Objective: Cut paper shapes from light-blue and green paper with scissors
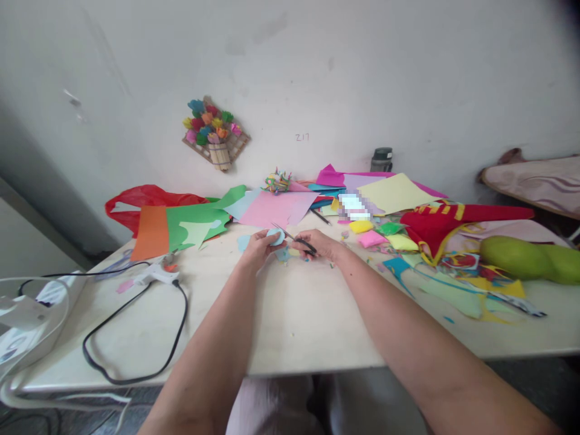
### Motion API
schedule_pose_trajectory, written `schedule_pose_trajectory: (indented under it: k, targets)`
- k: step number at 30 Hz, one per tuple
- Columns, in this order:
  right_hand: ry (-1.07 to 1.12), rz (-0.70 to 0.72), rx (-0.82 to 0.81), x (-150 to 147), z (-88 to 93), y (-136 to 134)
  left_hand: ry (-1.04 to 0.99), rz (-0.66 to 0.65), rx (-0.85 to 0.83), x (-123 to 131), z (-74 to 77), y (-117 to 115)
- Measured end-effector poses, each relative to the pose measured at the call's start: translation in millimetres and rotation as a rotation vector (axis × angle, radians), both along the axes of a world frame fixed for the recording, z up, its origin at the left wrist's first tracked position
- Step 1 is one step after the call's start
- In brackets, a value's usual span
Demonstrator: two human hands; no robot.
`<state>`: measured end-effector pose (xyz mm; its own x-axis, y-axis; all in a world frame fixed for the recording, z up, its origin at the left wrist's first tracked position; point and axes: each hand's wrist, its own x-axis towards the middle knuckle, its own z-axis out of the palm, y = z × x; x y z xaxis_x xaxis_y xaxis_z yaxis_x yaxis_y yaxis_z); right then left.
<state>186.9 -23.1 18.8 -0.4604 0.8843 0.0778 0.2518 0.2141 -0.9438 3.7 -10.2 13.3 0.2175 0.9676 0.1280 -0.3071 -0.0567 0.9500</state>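
Near the middle of the table, my left hand [259,249] pinches a small rounded piece of light blue paper [275,237]. My right hand [317,244] grips a pair of scissors [304,244] by the black handles, its blades pointing left toward the blue paper. Whether the blades touch the paper I cannot tell. Light blue scraps lie beside and below my hands, with small bits of paper around them. A pink sheet [269,208] lies flat just beyond both hands.
On the left are a glue gun [158,273] with a looping black cord and a white power strip [36,314]. Orange paper [150,232] and green paper [194,220] lie behind. To the right are colored packets [372,238], a red-and-yellow cloth item [435,229] and a green pillow-like object [512,257].
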Motion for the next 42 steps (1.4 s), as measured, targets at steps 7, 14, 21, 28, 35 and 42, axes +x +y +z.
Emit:
schedule_pose_trajectory:
  k: [7, 14, 21, 28, 35, 42]
  targets:
    - [0.011, -0.019, -0.02, -2, -1.2, 2, 0.005, -0.011, 0.012, -2, -2.2, 2]
    - [0.086, -0.026, -0.029, -3, -4.6, 6, 0.01, -0.009, 0.008, -3, -2.1, 3]
    - [0.109, -0.133, -0.051, -1, 0.7, 2, -0.03, 0.027, -0.004, -6, 3.5, 1]
    - [0.228, -0.241, -0.047, 1, 0.5, 5, 0.005, 0.153, 0.006, -12, 1.8, 4]
    - [0.015, -0.438, 0.151, 12, -8.9, 24, 0.14, 0.386, 0.065, -27, 3.3, 14]
    - [-0.471, -0.512, 0.332, 10, -2.7, 15, 0.618, 0.755, 0.161, -63, -4.5, 23]
